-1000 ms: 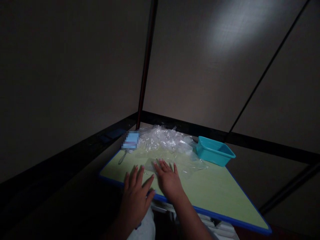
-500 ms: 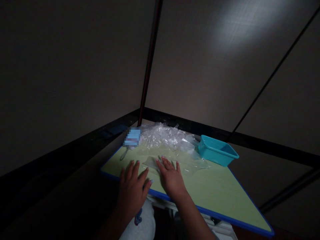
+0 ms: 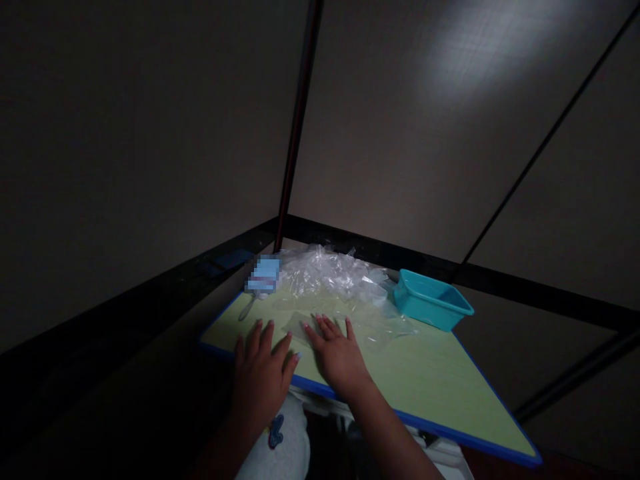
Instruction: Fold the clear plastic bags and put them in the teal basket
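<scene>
A thin clear plastic bag (image 3: 373, 331) lies spread on the pale green table (image 3: 440, 383). My right hand (image 3: 337, 353) rests on the bag's left part, palm down, fingers apart. Over the table's near left edge, my left hand (image 3: 263, 367) is spread with its fingers pointing forward; it holds nothing. Beyond both hands sits a crumpled heap of clear plastic bags (image 3: 325, 273).
At the table's back right stands a turquoise plastic basin (image 3: 433, 300). A blurred-out blue item (image 3: 264, 275) with a loop strap (image 3: 246, 309) lies at the back left. Dark-trimmed wall panels (image 3: 390, 153) close in behind and to the left.
My right hand has shifted slightly left across the plastic bag. My left hand stays spread in nearly the same place. The view has moved a little.
</scene>
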### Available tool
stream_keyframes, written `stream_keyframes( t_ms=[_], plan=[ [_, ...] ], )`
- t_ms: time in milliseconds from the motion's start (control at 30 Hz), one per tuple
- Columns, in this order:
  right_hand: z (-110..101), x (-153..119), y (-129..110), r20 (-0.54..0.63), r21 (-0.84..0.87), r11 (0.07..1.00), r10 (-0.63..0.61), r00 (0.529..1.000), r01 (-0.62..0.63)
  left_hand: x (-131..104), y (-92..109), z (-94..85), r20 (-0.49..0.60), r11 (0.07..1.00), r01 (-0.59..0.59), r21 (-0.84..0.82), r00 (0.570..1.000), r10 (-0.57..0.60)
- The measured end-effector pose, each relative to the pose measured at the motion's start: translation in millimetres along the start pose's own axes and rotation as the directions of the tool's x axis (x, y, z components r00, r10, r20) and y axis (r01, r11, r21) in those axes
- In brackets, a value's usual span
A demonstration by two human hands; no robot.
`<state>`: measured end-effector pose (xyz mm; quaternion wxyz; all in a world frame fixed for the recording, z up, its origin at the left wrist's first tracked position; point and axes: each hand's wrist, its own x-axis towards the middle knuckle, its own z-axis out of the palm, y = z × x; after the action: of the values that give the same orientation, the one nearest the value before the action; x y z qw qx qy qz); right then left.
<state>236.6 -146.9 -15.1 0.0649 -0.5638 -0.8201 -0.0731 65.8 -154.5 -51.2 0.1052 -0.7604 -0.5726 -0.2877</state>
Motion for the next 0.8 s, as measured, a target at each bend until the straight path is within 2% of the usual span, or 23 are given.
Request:
stream_keyframes(
  t_ms=[400,700,800],
  plan=[
    [-7.7,3.1,-7.0,0.02,-0.066,0.991,-0.114,0.993,0.115,0.6,-1.0,0.8,0.003,1.0,0.0,0.013,1.0,0.0],
    [-8.6,5.8,-9.5,0.034,-0.088,0.99,-0.109,0.993,0.112,-0.8,-4.9,4.5,-0.041,0.999,-0.033,0.001,0.999,0.033],
    [-8.5,6.0,-9.3,0.045,-0.088,0.991,-0.1,0.994,0.103,0.1,-5.7,7.9,-0.049,0.996,-0.088,-0.035,0.995,0.086]
  ],
)
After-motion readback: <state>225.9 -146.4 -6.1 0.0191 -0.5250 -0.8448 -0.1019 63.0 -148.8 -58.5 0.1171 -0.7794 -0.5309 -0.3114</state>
